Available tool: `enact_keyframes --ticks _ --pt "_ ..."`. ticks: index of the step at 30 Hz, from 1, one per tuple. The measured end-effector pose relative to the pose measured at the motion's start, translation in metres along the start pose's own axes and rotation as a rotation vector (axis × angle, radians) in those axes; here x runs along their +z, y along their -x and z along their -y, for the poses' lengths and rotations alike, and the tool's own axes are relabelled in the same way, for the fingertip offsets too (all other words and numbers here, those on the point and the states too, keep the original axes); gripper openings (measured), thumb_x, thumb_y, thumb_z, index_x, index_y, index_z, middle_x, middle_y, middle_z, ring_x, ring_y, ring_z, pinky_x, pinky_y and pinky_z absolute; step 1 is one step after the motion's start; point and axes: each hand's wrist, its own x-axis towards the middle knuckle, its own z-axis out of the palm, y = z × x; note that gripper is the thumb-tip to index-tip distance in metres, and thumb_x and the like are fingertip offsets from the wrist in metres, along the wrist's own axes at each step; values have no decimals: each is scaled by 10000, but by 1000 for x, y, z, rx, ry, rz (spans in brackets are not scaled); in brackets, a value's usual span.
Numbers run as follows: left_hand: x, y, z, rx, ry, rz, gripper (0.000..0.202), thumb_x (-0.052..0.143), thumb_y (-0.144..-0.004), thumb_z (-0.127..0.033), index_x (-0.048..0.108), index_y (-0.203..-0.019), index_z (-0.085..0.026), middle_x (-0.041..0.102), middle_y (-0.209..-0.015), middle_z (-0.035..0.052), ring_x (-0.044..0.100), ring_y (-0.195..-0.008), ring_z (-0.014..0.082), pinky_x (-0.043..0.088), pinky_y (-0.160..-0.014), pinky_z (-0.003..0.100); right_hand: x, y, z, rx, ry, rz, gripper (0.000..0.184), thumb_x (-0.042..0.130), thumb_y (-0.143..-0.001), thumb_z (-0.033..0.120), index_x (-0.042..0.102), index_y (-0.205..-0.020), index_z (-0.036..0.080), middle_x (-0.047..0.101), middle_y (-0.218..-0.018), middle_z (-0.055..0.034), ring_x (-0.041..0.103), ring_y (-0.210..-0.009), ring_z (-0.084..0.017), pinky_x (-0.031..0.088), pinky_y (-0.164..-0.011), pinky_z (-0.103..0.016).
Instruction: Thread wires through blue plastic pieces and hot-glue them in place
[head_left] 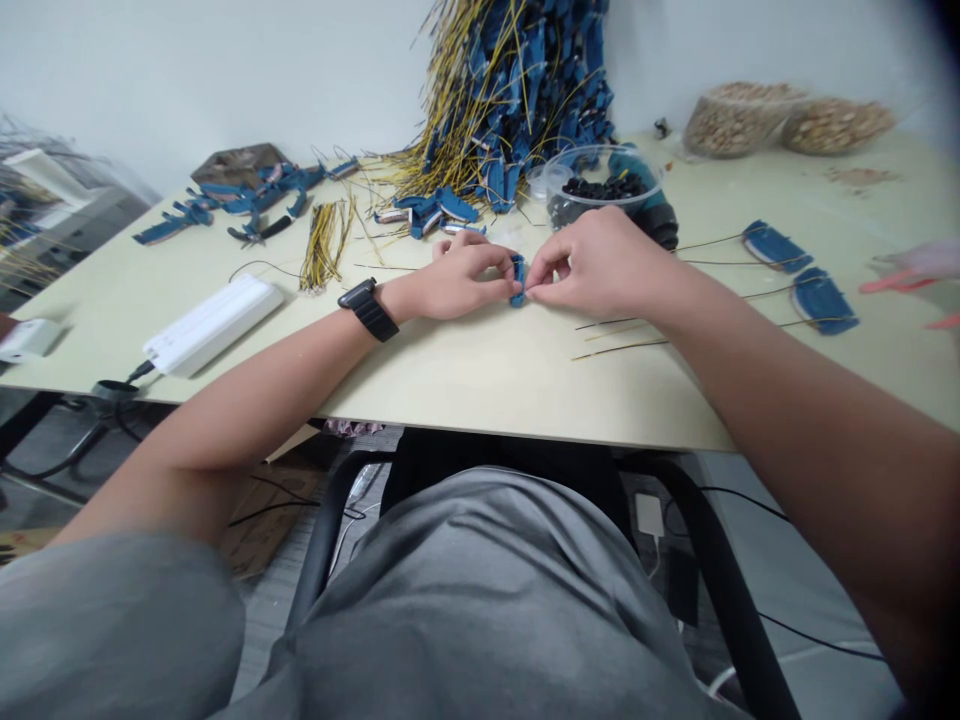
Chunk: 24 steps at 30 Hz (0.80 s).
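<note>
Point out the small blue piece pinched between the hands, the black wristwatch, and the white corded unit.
Small blue piece [517,280], head view, point on its middle.
Black wristwatch [367,308], head view, point on its band.
White corded unit [212,323], head view, point on its top face.

The small connector [517,281] is deep blue, matching the heap of connectors [525,95] at the surface's far edge, which is streaked with yellow wires [457,120]. The surface [480,375] is pale cream. The watch strap [369,310] is black, the shirt [480,590] grey, the power strip [212,323] white, and the bowls [697,130] hold speckled tan pieces.
</note>
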Motion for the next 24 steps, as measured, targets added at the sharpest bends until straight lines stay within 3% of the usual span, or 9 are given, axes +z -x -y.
enact_keyframes --ticks 7,17,24 --pt "0 -1 3 -23 -13 -7 320 792 -1065 -600 863 -1199 -318 819 -1475 147 528 -1682 509 389 -1437 821 2 -1 -4 -12 -64 -22 161 844 -960 208 924 -860 305 931 -963 -70 869 -1022 -350 589 -999 -481" --pt "-1 0 -3 -56 11 -11 270 837 -1057 -563 864 -1179 -324 825 -1426 130 531 -1661 510 392 -1416 823 3 0 0 20 -78 -18 225 847 -965 173 929 -810 315 934 -969 -74 886 -1068 -397 606 -1008 -504" --pt "0 -1 -4 -77 -2 -10 277 835 -1036 -544 864 -1183 -311 827 -1409 123 533 -1635 516 381 -1395 814 4 1 -1 27 -131 -31 218 837 -919 142 881 -774 299 928 -942 -70 874 -1014 -365 586 -967 -486"
